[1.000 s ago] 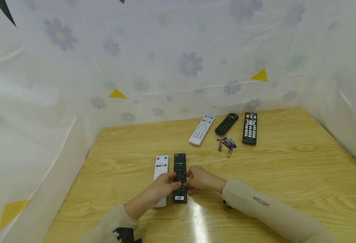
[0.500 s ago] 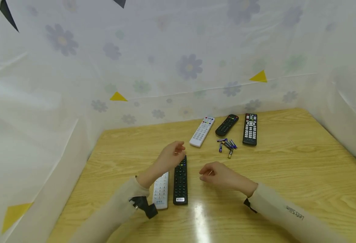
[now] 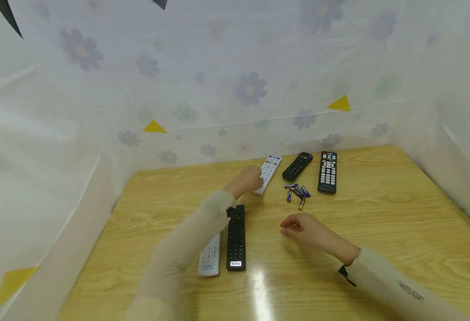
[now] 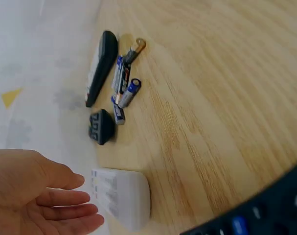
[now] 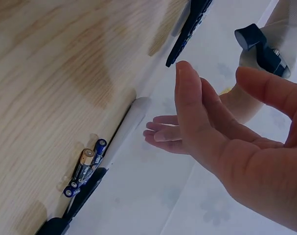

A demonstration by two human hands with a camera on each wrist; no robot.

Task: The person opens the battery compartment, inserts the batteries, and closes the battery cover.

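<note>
Over at the wooden counter (image 3: 379,214), the person's left hand (image 3: 250,179), fingers fairly straight, reaches in, and their right hand (image 3: 307,229) hovers, fingers loosely bent, with the white remote (image 3: 271,169) at the left's fingertips, maybe touching, I can't tell, near some batteries (image 3: 299,191).

Soft, even light fills the head view, though a white streak of glare (image 3: 262,294) lies on the desk (image 3: 379,214) near the lower edge. The lettering (image 3: 411,292) on the right sleeve (image 3: 383,272) looks smeared. The left wrist view leaves the black remote control (image 4: 270,215) out of focus in its corner; the right wrist view is dimmer, with diffuse shadows.
</note>
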